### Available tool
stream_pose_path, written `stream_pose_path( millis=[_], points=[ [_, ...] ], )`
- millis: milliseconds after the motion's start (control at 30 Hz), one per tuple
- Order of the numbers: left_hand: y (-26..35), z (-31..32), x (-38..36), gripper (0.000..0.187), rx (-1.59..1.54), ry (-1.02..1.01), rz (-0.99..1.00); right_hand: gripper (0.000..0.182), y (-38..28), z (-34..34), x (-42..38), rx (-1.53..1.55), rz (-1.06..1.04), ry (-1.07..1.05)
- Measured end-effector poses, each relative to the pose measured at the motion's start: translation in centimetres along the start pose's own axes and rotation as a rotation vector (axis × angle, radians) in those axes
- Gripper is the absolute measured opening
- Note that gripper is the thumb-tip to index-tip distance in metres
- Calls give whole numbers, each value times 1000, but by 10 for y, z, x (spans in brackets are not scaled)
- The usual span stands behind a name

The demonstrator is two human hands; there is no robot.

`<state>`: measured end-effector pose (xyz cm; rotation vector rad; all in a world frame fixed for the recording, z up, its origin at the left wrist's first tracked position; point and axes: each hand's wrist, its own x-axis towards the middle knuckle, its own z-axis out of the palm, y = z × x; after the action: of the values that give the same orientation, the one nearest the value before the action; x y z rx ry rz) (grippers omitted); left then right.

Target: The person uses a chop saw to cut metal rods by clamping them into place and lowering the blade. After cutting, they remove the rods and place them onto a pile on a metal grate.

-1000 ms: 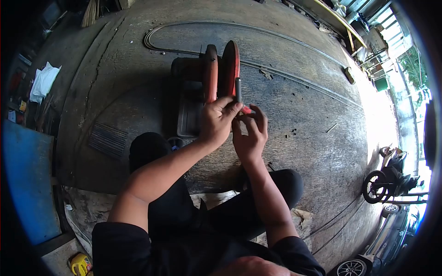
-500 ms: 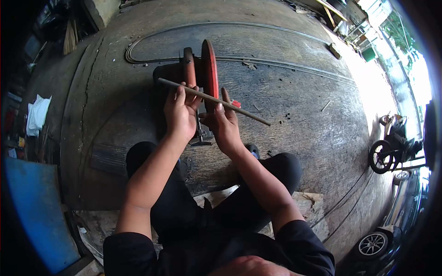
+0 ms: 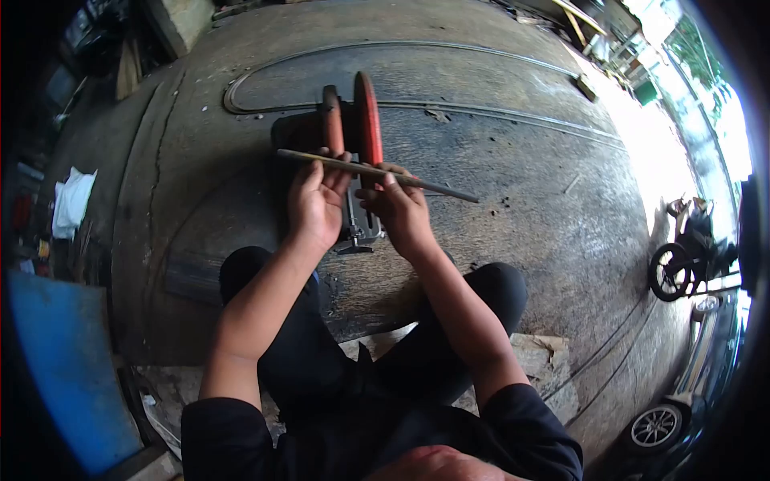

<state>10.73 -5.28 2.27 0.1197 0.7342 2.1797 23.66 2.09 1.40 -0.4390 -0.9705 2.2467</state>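
A thin metal rod (image 3: 365, 169) lies across both my hands, its right end lower than its left. My left hand (image 3: 319, 204) pinches it near the left end, thumb in front and fingers behind. Farther right, my right hand (image 3: 405, 212) grips it with the thumb on top, and the rod's tip sticks out beyond. Just past the hands stands a red cut-off saw (image 3: 369, 120) with a round guard. The saw's metal vise (image 3: 353, 232) shows below the rod, partly hidden by my hands.
Long thin rods bent into a loop (image 3: 481, 114) lie on the stained floor (image 3: 545, 240) behind the saw. A blue panel (image 3: 68, 361) and a white bag (image 3: 72, 202) are at left. A motorcycle (image 3: 682, 260) and a car wheel (image 3: 655, 426) are at right.
The rod has levelled somewhat, its right end rising and its left end dropping slightly. My right hand has shifted a little to the right and its raised finger has come down onto the rod.
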Motion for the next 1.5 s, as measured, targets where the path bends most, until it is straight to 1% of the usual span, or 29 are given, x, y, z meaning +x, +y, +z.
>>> stream_pose_path(
  millis=[33,167,233,367,433,467,567,633,667,700,733,767,800,833,867,900,967,1000,1033,1067,1133,1200,1233,1300,1333,1367,1433,1467,1500],
  points=[
    [-1,-1,-1,26,15,-16,1,26,0,1,1,16,1,11],
    [-2,6,-7,24,21,-41,47,27,-4,-1,0,134,54,9],
    [-2,11,-11,23,28,-43,60,29,-3,-2,0,113,73,47],
    [-6,6,-12,21,-1,14,47,31,-5,-6,5,187,88,30],
    [-8,4,-12,21,0,40,26,32,-2,-13,13,219,16,-98],
    [-8,3,-14,21,15,54,23,29,-1,-15,16,264,26,-132],
    [-9,0,-20,23,51,47,18,28,-1,-17,19,315,12,-129],
    [-15,-2,-29,25,147,41,-67,26,-1,-17,18,333,-10,-120],
    [-22,-10,-36,27,218,-40,-151,23,-3,-18,18,347,-27,-113],
    [-26,-9,-47,27,339,-55,-301,23,-4,-25,18,346,-45,-97],
    [-26,3,-66,27,453,-118,-369,22,-1,-37,22,-399,-293,-89],
    [-25,14,-80,26,566,-179,-432,20,1,-39,25,-476,-341,-43],
    [-24,15,-82,26,568,-191,-441,19,1,-38,26,-555,-386,8],
    [-20,13,-82,24,625,-305,-435,18,1,-37,27,-634,-428,63],
    [-15,11,-81,22,680,-416,-428,18,-5,-40,25,-221,-244,48],
    [-13,7,-78,22,684,-421,-432,18,-15,-37,21,193,-57,27],
    [-8,0,-66,23,836,-435,-165,21,-24,-37,16,131,-73,42],
    [-6,8,-62,21,952,-383,-23,25,-28,-39,13,112,-25,13],
    [-7,1,-51,19,964,-392,35,28,-28,-39,10,91,26,-18],
    [-7,-4,-40,20,1038,-400,59,35,-25,-37,7,41,14,11],
    [-8,-5,-26,23,1118,-401,84,32,-21,-38,3,-8,67,-16],
    [-16,1,-18,36,1130,-472,199,31,-19,-43,3,-49,114,-39],
    [-14,2,-16,36,1139,-470,194,29,-18,-46,2,-116,133,-50],
    [-10,7,-14,50,1395,-522,356,26,-17,-53,2,-248,171,-71],
    [-6,4,-6,55,1520,-498,456,27,-16,-56,2,-223,203,0],
    [1,4,1,56,1553,-474,450,27,-12,-66,4,-212,198,6],
    [9,2,22,51,1603,-402,587,31,-3,-90,6,-213,185,55],
    [12,0,38,51,1540,-400,656,34,4,-98,5,-187,145,133],
    [12,-3,55,52,1479,-394,715,34,16,-114,5,-169,159,151]
  ],
)
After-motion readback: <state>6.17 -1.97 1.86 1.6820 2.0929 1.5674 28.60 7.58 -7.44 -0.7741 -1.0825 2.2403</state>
